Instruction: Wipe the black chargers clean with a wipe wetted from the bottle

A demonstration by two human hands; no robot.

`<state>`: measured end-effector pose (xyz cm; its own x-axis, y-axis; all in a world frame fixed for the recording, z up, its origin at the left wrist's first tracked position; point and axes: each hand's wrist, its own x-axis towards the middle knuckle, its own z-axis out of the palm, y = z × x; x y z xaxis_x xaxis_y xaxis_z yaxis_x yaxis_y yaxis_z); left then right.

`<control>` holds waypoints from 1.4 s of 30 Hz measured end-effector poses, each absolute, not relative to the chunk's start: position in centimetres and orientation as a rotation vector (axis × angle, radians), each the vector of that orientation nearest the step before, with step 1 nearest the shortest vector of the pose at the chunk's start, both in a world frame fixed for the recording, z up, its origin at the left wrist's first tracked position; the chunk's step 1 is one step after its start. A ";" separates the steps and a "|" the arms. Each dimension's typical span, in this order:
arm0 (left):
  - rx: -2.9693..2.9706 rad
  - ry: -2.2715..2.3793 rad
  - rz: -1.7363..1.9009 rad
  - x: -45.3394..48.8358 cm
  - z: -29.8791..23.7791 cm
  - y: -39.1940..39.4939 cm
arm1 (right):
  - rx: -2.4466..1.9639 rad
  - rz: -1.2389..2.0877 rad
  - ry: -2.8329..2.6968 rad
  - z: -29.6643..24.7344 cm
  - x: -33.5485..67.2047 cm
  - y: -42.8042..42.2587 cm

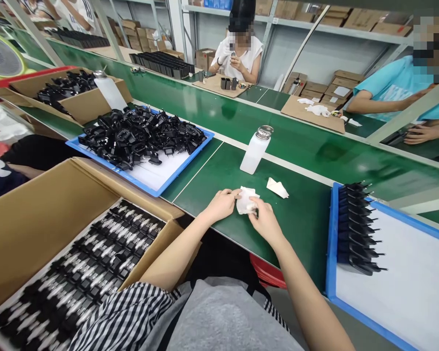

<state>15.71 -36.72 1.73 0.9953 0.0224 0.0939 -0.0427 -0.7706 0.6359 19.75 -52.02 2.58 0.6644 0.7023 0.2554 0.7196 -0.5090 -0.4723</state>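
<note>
A white tissue [246,199] is stretched between my two hands, just above the green bench. My left hand [222,204] pinches its left edge with the fingertips. At the lower right edge, my right hand [265,219] grips it, with part of the tissue bunched near the fingers. Behind the hands stands a translucent white bottle [255,152] with a metal pump top. A second folded tissue [277,187] lies to the right of it on the bench.
A blue-rimmed tray [157,191] heaped with black corded parts [139,136] stands left. An open carton [32,195] of packed black pieces is nearer me. Another blue tray [332,243] at right holds a row of black parts [356,229]. Co-workers sit across the conveyor [219,114].
</note>
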 end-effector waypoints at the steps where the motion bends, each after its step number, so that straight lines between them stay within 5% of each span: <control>1: 2.445 -0.004 0.124 15.7 1.7 -36.8 | -2.309 -0.029 -1.024 2.9 20.4 -51.9; 15: 2.463 0.079 0.423 15.4 2.0 -37.3 | -2.402 -0.011 -0.906 2.2 25.6 -48.8; 25: 2.657 -0.251 -0.018 17.1 2.1 -38.4 | -1.946 -0.125 -0.433 4.4 29.5 -48.2; 34: 2.797 -0.254 -0.102 7.5 0.2 -39.3 | -1.908 -0.111 -0.555 4.6 31.9 -44.6; 38: 2.525 -0.145 0.078 5.7 0.0 -38.7 | -1.905 -0.104 -0.470 4.6 32.5 -43.1; 42: 1.604 0.328 0.242 7.7 1.6 -37.4 | -1.975 0.018 -0.406 5.7 32.7 -43.1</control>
<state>7.69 -37.43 1.59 0.9341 0.3542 -0.0442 0.0630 -0.0417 0.9971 32.70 -43.06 5.67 0.9419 0.2902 0.1694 0.2743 -0.3728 -0.8865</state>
